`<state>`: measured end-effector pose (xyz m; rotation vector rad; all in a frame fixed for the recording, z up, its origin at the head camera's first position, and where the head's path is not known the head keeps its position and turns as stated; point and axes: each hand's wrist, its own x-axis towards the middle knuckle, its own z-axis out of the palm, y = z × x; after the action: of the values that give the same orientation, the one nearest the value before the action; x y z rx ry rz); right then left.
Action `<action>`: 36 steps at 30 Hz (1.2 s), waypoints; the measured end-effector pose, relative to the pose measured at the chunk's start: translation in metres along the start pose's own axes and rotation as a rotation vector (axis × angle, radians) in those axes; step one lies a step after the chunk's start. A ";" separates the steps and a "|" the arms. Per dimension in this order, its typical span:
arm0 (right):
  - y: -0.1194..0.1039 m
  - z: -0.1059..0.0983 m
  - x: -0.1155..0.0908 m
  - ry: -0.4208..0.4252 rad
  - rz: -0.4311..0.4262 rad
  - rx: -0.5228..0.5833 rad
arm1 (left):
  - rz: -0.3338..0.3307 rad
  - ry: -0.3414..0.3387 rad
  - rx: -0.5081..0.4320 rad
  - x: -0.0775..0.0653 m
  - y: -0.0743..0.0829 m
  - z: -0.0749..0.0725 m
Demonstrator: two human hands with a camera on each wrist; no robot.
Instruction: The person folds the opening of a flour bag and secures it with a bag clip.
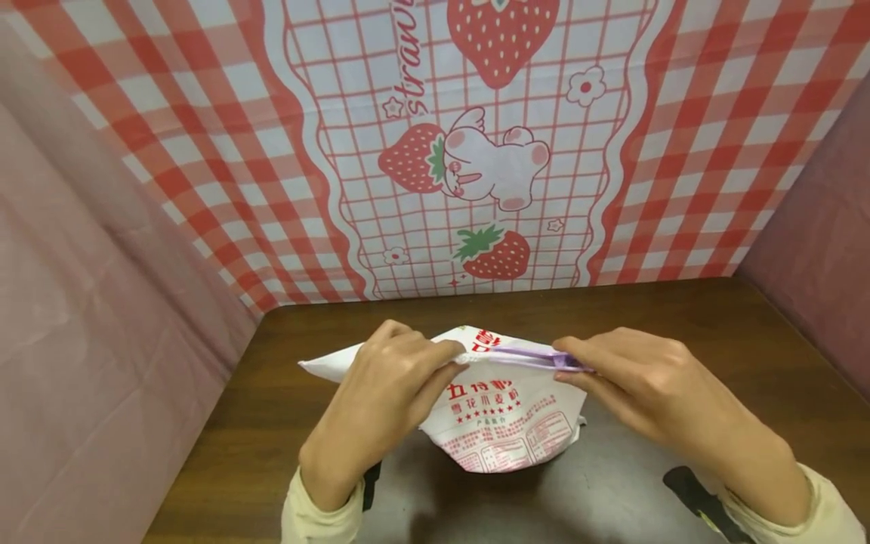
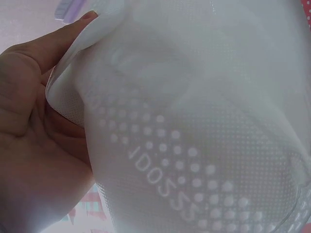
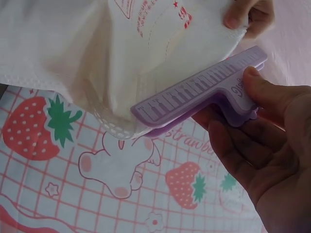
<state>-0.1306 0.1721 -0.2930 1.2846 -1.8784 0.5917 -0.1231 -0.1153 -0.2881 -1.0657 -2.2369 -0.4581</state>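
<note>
A white flour bag (image 1: 503, 423) with red print is held up over the table, its top edge folded over. My left hand (image 1: 401, 370) pinches that folded edge between thumb and fingers; the left wrist view shows the bag's plain white side (image 2: 194, 121) close up. In my right hand (image 3: 272, 131) is a purple bag clip (image 3: 194, 90) with a piano-key pattern, gripped at its handle by thumb and fingers. The clip's long jaws lie along the bag's edge at the right. In the head view the clip (image 1: 564, 361) is mostly hidden by fingers.
Beneath the bag is a grey surface (image 1: 584, 499) on the brown wooden table (image 1: 272, 408). A strawberry-print cloth (image 1: 469, 249) hangs behind, with a pink curtain (image 1: 102, 302) at the left and another (image 1: 809, 196) at the right.
</note>
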 end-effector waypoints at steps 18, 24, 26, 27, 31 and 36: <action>-0.003 0.010 -0.009 -0.043 0.087 -0.034 | 0.003 0.002 -0.004 -0.001 0.002 0.000; -0.003 0.006 -0.012 -0.126 0.185 0.050 | 0.017 0.027 0.019 -0.004 0.005 -0.007; -0.003 0.004 -0.013 -0.162 0.216 0.060 | 0.025 0.035 0.030 -0.004 0.006 -0.008; -0.003 0.003 -0.014 -0.177 0.228 0.063 | 0.029 0.041 0.034 -0.003 0.007 -0.009; -0.003 0.000 -0.016 -0.203 0.244 0.069 | 0.042 0.067 0.039 -0.002 0.008 -0.010; -0.002 0.003 -0.015 -0.124 0.148 0.021 | 0.053 0.088 0.037 -0.001 0.009 -0.009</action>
<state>-0.1263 0.1778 -0.3068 1.2271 -2.0879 0.6222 -0.1124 -0.1154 -0.2814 -1.0631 -2.1269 -0.4315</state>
